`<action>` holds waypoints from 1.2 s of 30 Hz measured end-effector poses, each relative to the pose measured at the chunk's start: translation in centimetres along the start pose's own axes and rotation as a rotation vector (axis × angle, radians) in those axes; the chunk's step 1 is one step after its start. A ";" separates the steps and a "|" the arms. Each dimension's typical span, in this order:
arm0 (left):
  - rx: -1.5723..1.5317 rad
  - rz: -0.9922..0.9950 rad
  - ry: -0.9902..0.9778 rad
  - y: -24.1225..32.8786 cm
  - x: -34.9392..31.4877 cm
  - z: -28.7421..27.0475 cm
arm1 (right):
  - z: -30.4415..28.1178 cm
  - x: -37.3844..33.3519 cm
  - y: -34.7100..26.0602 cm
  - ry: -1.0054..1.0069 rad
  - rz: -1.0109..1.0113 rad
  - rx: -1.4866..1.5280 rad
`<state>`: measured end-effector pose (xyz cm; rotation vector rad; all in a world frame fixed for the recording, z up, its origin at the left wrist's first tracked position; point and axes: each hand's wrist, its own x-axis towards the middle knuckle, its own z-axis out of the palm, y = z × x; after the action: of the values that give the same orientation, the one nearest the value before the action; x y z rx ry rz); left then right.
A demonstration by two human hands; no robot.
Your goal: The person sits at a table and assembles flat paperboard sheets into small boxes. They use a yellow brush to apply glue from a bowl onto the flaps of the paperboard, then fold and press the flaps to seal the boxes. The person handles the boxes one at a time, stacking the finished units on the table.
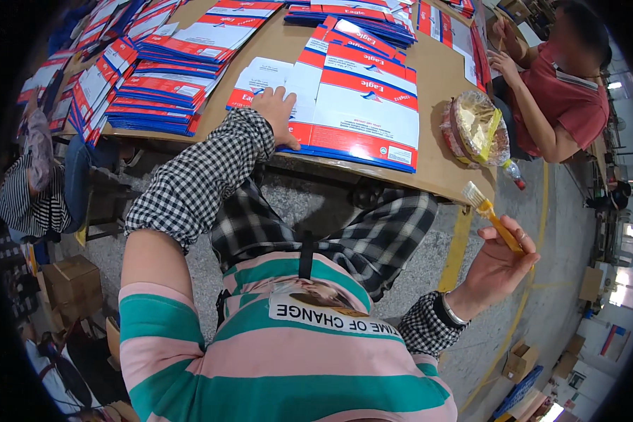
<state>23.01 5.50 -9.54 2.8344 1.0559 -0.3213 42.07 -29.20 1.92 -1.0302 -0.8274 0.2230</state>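
My left hand (276, 116) lies palm down, fingers spread, on the left side of a stack of flat printed cartons (367, 123) at the table's near edge. These cartons are white, red and blue, fanned so that their far edges show in steps. Off the table to the right, my right hand (498, 271) grips a paste brush (503, 232) by its yellow handle. The pale bristles point up and away, toward the table. Beyond the brush, at the table's right edge, stands a plastic-lined tub (449, 133) holding a cream-coloured paste, with a yellow strip across it.
More piles of flat cartons (158, 88) crowd the left of the brown table (436, 172), and others (362, 21) lie at its far side. A person in a red shirt (563, 105) sits at the right. Another person's striped clothing (39, 190) shows at the left, near a cardboard box (74, 288).
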 end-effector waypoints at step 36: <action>-0.798 0.082 0.360 0.2 0.4 4.5 | 0.7 0.3 1.2 0.010 0.051 -0.011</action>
<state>22.73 4.84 -13.97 2.2165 0.8457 0.5258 41.97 -27.95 1.27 -1.0629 -0.7950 0.2563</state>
